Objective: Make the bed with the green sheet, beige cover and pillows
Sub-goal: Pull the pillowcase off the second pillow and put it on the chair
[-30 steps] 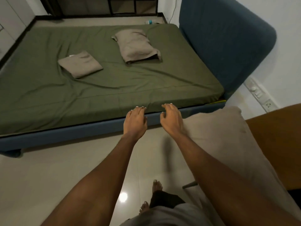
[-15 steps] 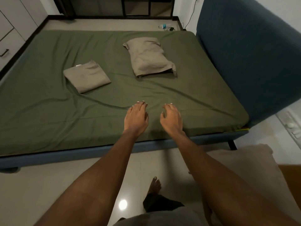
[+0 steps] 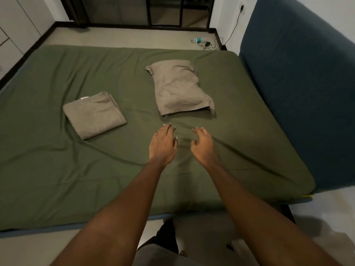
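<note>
Head view: I've got both arms stretched out over the green sheet (image 3: 57, 169), which is spread across the mattress, with long creases running under my hands. Left hand (image 3: 163, 145) is palm down, fingers nearly straight, holding nothing. Right hand (image 3: 203, 146), just beside it, has loosely curled fingers and is also empty. Whether either palm touches the cloth, I can't tell. Just beyond my fingertips lies a beige pillow (image 3: 180, 89). The folded beige cover (image 3: 94, 115) sits off to the left of the left hand. Right of the right hand stands the blue headboard (image 3: 297, 93).
</note>
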